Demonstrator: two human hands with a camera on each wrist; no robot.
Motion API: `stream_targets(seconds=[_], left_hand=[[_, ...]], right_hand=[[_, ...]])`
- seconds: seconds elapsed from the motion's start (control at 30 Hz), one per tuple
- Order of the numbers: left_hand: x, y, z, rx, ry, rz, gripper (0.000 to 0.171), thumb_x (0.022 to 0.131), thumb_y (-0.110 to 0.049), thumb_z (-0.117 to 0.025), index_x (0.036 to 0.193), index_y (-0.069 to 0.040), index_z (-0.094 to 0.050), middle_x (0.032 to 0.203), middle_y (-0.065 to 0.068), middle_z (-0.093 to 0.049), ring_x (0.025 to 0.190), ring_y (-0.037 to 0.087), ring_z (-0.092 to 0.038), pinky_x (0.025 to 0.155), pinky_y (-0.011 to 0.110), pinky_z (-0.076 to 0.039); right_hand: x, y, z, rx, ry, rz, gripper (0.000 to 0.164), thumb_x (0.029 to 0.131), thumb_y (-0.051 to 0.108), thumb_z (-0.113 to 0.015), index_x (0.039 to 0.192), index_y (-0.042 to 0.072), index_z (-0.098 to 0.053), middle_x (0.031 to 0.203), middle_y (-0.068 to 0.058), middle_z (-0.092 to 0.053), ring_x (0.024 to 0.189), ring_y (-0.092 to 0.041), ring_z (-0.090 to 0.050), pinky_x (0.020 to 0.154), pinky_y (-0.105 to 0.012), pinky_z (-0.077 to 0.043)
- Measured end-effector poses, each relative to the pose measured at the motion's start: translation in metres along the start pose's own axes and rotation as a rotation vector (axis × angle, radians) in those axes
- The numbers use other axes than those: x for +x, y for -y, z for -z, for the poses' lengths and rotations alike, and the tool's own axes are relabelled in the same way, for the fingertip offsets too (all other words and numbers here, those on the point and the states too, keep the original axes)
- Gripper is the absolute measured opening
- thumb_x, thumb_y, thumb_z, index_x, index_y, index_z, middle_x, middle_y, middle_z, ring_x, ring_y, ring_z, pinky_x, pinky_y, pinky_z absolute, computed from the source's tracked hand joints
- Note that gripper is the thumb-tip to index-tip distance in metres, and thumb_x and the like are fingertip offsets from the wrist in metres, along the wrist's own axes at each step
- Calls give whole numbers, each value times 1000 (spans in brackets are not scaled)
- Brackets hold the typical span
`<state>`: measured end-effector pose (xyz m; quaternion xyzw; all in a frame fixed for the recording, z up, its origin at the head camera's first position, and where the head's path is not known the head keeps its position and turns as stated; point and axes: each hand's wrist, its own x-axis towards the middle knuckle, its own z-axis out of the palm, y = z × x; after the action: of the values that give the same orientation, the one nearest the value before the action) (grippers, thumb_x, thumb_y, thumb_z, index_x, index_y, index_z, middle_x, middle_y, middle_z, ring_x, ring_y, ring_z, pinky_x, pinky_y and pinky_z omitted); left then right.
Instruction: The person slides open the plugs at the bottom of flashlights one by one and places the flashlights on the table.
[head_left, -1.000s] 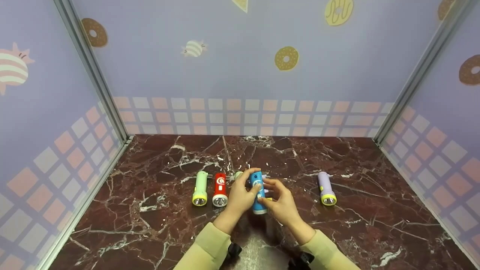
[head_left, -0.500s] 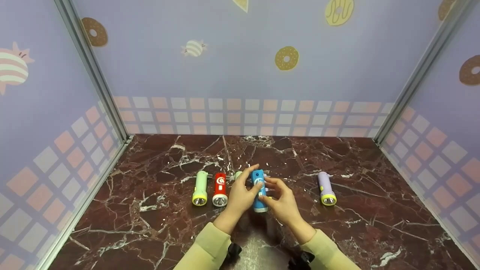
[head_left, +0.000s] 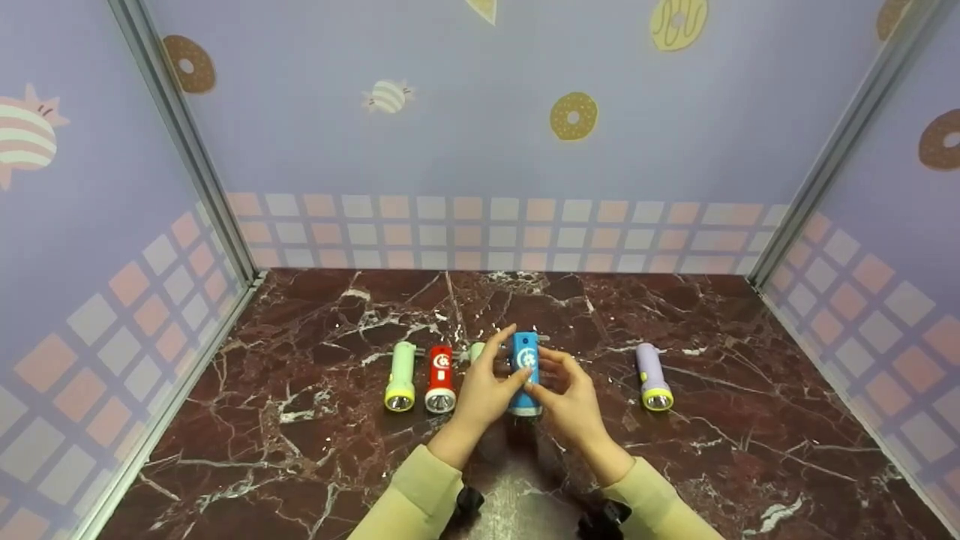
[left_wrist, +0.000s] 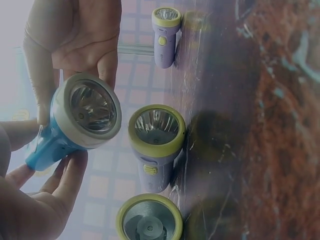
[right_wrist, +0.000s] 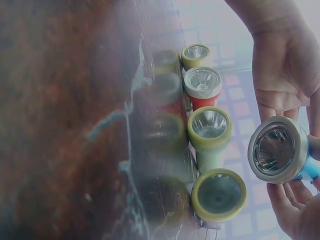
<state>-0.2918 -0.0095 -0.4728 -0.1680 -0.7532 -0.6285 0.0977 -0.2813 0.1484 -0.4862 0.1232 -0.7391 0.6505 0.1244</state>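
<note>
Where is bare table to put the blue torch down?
Bare marble lies left of the green torch, and also between the hands and the purple torch. It is crowded from the green torch to the blue torch, held by both hands.

Blue flashlight (head_left: 525, 373) — aloft, lens toward camera

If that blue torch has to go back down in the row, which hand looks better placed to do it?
Probably the left hand: it grips the blue torch along its side, next to the row's gap. The right hand holds it only at the fingertips.
</note>
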Motion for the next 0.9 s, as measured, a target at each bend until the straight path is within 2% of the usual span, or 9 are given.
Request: stream_targets(seconds=[0.2, 0.53, 0.73, 0.9], left_hand=[[0, 1, 0, -24, 8, 7, 67, 89, -7, -76, 151, -10, -49, 119, 27, -66, 100, 39, -72, 85, 39, -63], [2, 1, 0, -73, -27, 7, 65, 85, -3, -78, 145, -8, -55, 111, 24, -65, 91, 28, -68, 85, 40, -61], [3, 0, 2, -89, -38, 16, 64, 84, -1, -77, 144, -3, -55, 109, 25, -65, 91, 25, -68, 82, 32, -60], [5, 1, 5, -110, -40, 50, 64, 84, -1, -78, 143, -3, -55, 112, 27, -67, 88, 26, -71, 77, 28, -60]], right_hand=[[1, 0, 0, 1, -6, 2, 49, 84, -5, -77, 129, -7, -60, 130, -28, -67, 114, -36, -69, 90, -26, -59], [0, 2, 0, 19, 9, 11, 48, 84, -5, -77, 128, -8, -59, 131, -30, -65, 113, -35, -69, 91, -28, -60], [0, 5, 2, 52, 49, -30, 52, 85, -7, -75, 133, -9, -57, 131, -32, -64, 114, -36, -69, 95, -33, -60], [1, 9, 5, 62, 100, -84, 56, 87, -5, -74, 139, -7, -54, 128, -32, -65, 113, -42, -68, 96, -29, -58]])
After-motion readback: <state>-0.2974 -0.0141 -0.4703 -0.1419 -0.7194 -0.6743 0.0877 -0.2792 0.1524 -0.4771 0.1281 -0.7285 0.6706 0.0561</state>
